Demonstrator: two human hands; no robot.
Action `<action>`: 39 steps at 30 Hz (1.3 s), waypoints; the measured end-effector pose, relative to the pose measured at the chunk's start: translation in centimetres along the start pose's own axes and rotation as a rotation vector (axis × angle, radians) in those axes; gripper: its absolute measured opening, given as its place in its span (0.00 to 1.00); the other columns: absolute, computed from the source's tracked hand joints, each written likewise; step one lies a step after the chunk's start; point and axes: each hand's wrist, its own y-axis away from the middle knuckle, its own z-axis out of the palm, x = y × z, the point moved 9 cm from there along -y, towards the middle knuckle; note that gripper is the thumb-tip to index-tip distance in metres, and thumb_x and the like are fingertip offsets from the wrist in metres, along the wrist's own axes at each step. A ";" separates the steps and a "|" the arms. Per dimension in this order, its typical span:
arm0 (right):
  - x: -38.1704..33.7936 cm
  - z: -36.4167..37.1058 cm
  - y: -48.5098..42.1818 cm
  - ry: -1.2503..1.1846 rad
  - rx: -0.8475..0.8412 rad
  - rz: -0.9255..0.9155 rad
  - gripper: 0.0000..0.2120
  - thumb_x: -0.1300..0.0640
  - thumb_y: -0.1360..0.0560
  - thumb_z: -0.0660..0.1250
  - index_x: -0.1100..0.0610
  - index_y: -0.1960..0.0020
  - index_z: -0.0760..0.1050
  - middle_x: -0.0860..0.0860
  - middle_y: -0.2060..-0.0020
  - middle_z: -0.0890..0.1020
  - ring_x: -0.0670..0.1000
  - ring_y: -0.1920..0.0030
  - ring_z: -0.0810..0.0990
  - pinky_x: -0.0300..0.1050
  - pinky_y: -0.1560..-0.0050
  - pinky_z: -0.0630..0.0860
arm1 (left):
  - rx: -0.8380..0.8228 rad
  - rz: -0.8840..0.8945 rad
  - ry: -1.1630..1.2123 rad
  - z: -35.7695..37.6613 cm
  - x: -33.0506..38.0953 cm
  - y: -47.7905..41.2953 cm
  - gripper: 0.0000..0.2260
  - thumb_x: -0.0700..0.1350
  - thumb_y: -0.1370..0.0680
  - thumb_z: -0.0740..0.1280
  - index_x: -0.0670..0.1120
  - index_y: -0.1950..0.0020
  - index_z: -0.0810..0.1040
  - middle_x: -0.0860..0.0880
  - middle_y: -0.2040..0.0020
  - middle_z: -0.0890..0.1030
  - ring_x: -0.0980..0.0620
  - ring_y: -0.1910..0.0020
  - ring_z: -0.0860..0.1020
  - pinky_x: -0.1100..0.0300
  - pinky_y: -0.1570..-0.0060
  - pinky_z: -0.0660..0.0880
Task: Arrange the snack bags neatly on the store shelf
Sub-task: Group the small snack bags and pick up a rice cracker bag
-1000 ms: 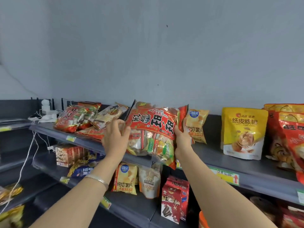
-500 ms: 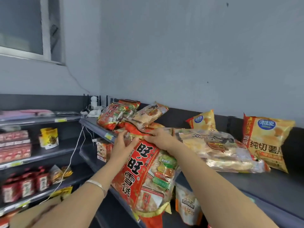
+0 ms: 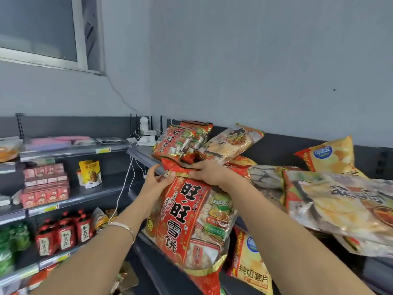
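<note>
A big red rice-cracker bag point(image 3: 191, 222) hangs upright in front of the top shelf's edge point(image 3: 138, 153). My left hand point(image 3: 157, 184) grips its upper left corner. My right hand point(image 3: 210, 172) holds the top seam from above. Behind it, on the top shelf, lie a matching red bag point(image 3: 176, 141) and a pale cracker bag point(image 3: 231, 143), both tilted. To the right, a large clear-fronted bag point(image 3: 340, 201) lies flat, with a yellow chip bag point(image 3: 329, 156) standing behind it.
Another yellow chip bag point(image 3: 251, 265) stands on the lower shelf under my right arm. A side shelf unit at left holds red boxes point(image 3: 44, 184), a yellow pouch point(image 3: 90, 173) and red packets point(image 3: 63, 235). White cables and a plug block point(image 3: 144, 135) sit in the corner.
The view swung left toward the shelf corner. The red bag turned from sideways to upright and now hangs lower. My right hand shifted from its side to its top seam.
</note>
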 end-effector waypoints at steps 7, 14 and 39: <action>-2.5 4.2 -8.1 -0.268 -0.061 0.016 0.07 0.54 0.20 0.63 0.55 0.45 0.77 0.51 0.56 0.83 0.51 0.56 0.83 0.43 0.51 0.79 | -0.108 -0.123 -0.063 -7.5 -2.2 -6.1 0.34 0.61 0.40 0.76 0.48 0.40 0.71 0.44 0.49 0.82 0.43 0.52 0.82 0.44 0.46 0.77; -2.4 3.6 -14.9 0.132 0.201 0.041 0.11 0.49 0.22 0.65 0.56 0.49 0.80 0.53 0.52 0.84 0.53 0.51 0.83 0.54 0.45 0.78 | -0.005 -0.035 0.098 -9.9 -3.1 -12.8 0.10 0.44 0.28 0.73 0.47 0.50 0.76 0.43 0.54 0.84 0.46 0.58 0.83 0.51 0.58 0.79; 8.9 -10.2 -26.7 -0.818 0.733 0.016 0.20 0.57 0.28 0.74 0.58 0.39 0.72 0.57 0.51 0.84 0.56 0.57 0.85 0.51 0.55 0.82 | 0.154 0.072 0.383 -3.6 3.2 -39.9 0.15 0.52 0.25 0.67 0.53 0.42 0.67 0.45 0.48 0.78 0.46 0.53 0.81 0.48 0.55 0.79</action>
